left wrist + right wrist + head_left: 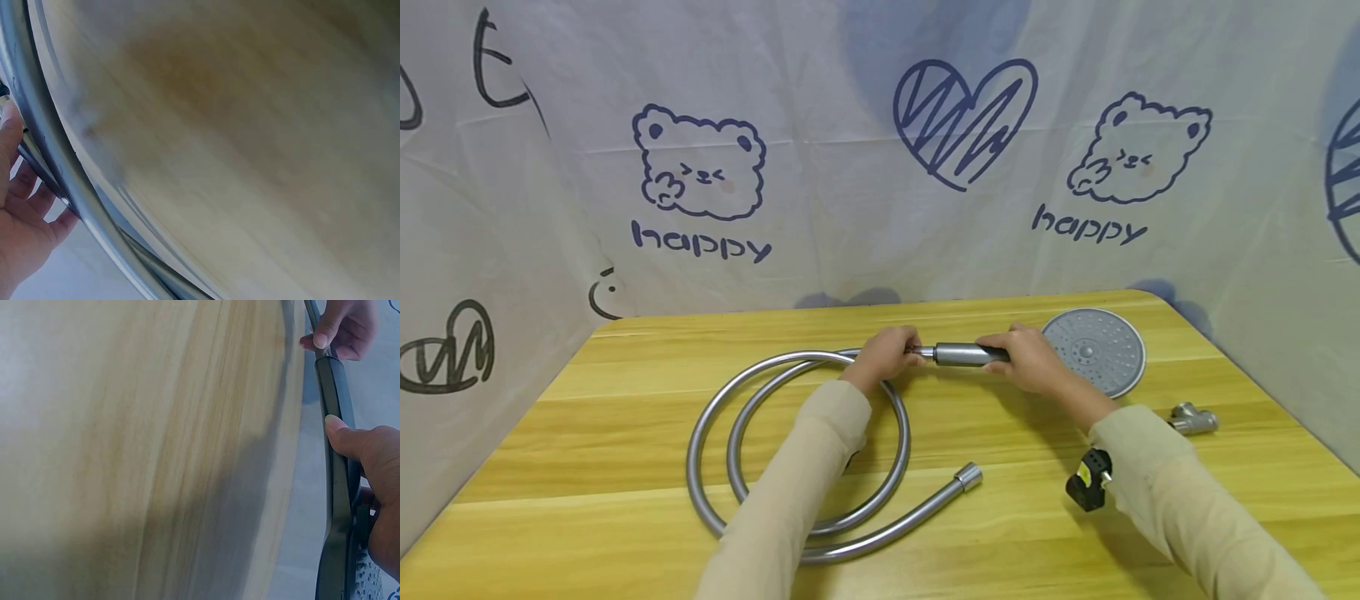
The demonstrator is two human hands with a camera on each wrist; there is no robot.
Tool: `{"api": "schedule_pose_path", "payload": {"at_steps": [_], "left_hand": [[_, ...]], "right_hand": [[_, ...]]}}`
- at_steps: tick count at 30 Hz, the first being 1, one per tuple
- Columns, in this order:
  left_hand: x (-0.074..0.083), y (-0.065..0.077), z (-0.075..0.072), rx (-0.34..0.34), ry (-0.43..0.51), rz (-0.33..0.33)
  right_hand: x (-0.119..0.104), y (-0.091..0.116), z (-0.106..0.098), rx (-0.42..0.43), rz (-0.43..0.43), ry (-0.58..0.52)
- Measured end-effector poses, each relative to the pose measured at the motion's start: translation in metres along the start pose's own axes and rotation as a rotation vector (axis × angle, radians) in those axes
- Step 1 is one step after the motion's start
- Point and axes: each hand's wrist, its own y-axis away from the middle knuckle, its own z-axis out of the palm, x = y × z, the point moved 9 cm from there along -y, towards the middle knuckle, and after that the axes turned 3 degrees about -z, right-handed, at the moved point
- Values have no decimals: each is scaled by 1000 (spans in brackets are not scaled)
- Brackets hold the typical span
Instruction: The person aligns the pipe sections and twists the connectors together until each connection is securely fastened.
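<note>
A shower head with a round grey spray face lies toward the back right, its handle pointing left. My right hand grips that handle close to the head, thumb along it in the right wrist view. At the handle's left end, my left hand pinches the end of a grey shower hose, where a shiny fitting meets the handle. How far the fitting sits in the handle cannot be told. The hose coils in loops under the left forearm, and its other end, a metal nut, lies free at front centre.
A small chrome tee connector lies on the right of the wooden table. White cloth with drawn bears and hearts rises behind the back edge and at both sides. A black device is strapped to the right wrist.
</note>
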Motion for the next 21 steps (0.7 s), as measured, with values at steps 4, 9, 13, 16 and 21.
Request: {"api": "schedule_pose_path", "payload": {"at_steps": [4,9,13,16,21], "left_hand": [[-1,1,-1,15,-9,-5],[-2,1,-2,15,18,-18],[-4,1,-1,11,61,-7],[-5,0,-1,5,101,9],[-6,1,-1,-6,166,30]], "right_hand": [[1,0,1,5,-5,-6],[1,-1,1,11,-8,-16],[1,-1,1,10,-4,-19],[2,0,2,8,-1,-22],[3,0,1,12,0,-25]]}}
